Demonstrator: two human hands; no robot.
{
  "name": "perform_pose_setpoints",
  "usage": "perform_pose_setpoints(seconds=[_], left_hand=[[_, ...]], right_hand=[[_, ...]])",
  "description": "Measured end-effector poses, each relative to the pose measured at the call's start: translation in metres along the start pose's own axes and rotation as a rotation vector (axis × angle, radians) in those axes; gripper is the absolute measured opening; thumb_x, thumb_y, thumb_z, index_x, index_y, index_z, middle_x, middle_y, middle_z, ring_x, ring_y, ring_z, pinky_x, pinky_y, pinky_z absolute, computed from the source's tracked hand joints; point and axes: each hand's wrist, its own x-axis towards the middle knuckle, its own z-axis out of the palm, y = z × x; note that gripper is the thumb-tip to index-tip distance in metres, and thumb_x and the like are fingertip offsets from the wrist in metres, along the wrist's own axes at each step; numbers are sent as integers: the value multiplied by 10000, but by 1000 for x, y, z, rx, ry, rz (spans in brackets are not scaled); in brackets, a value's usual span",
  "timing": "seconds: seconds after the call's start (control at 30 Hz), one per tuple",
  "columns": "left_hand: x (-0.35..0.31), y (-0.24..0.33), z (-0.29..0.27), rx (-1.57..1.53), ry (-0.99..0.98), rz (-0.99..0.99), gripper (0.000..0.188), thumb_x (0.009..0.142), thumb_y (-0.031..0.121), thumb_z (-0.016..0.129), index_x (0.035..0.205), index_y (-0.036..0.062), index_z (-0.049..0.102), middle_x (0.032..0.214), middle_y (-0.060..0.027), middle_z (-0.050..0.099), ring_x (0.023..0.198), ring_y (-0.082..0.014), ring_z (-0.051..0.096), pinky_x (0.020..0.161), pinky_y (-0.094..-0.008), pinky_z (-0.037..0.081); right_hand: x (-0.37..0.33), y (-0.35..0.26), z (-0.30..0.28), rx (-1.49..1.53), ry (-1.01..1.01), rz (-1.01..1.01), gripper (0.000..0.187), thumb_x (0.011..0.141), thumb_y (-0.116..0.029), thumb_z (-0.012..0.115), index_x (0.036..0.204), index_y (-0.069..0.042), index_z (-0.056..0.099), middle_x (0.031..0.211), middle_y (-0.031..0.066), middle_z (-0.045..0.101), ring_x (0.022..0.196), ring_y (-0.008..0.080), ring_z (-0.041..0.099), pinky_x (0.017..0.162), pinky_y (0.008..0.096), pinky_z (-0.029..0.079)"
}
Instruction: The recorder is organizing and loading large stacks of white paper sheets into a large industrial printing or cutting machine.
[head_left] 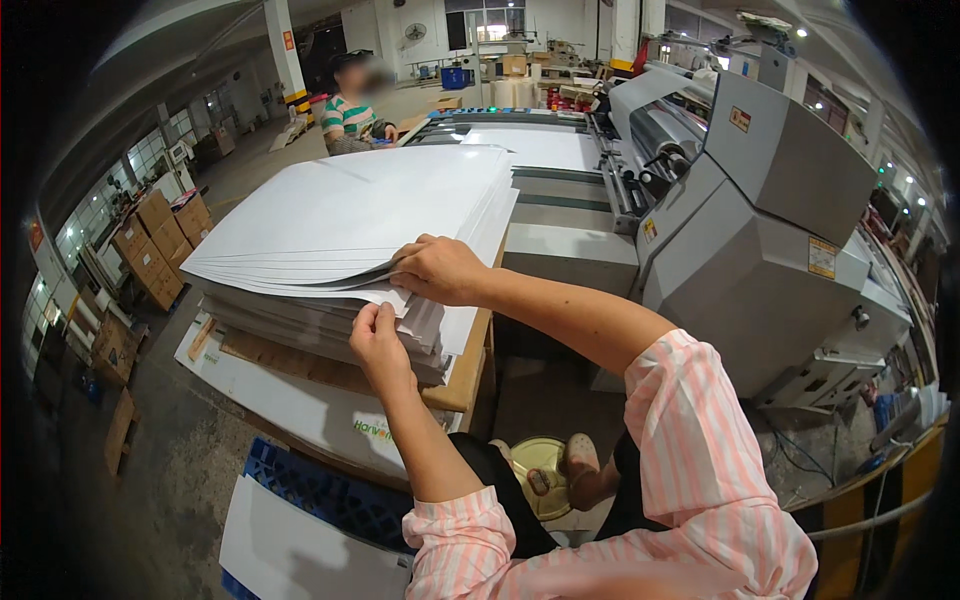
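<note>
A tall stack of large white paper sheets (370, 205) stands in front of me on a wooden board (462, 385). Its top sheets are fanned and lifted at the near corner. My left hand (380, 342) pinches the edge of a lower sheet at that corner, thumb and fingers closed. Just above and to the right, my right hand (440, 270) is closed on the near right edge of the lifted upper sheets, its fingertips partly hidden among them. Below the lifted part, the rest of the pile lies in uneven layers.
A large grey machine with rollers (760, 210) fills the right side. Its feed table (540, 150) carries a white sheet behind the stack. Another person (352, 115) sits at the far left. A blue pallet (300, 480) with white sheets (300, 550) lies below; cardboard boxes (150, 245) stand left.
</note>
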Motion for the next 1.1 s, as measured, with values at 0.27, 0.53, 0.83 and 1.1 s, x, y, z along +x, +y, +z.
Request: perform_pose_setpoints(seconds=[0.27, 0.53, 0.83, 1.1], left_hand=[[-8, 28, 10, -119, 63, -104, 393, 906, 299, 486, 1097, -38, 555, 941, -62, 574, 767, -129, 516, 679, -260, 435], [7, -9, -5, 204, 16, 97, 240, 776, 43, 557, 991, -43, 620, 899, -88, 571, 714, -145, 519, 658, -275, 429], [4, 0, 0, 155, 18, 21, 302, 810, 84, 557, 1094, -20, 551, 896, -93, 565, 721, -147, 510, 652, -278, 435], [1, 10, -11, -306, 80, -110, 601, 854, 74, 535, 1335, -39, 193, 1074, -149, 520, 892, -195, 563, 720, -303, 491]], right_hand=[[-5, 0, -4, -55, 167, -214, 339, 850, -395, 500, 921, -106, 663, 1001, 136, 605, 895, 306, 553, 792, 368, 437], [46, -14, -44, 395, 263, 273, 317, 860, -317, 518, 796, -28, 632, 694, 143, 610, 642, 280, 583, 610, 371, 455], [-5, 0, -7, -68, -30, -83, 174, 833, -239, 540, 885, -112, 647, 981, 4, 608, 873, 246, 555, 735, 344, 475], [1, -24, -25, -265, -10, -423, 338, 711, -120, 569, 1046, -146, 603, 1096, 39, 557, 888, 202, 557, 759, 334, 470]])
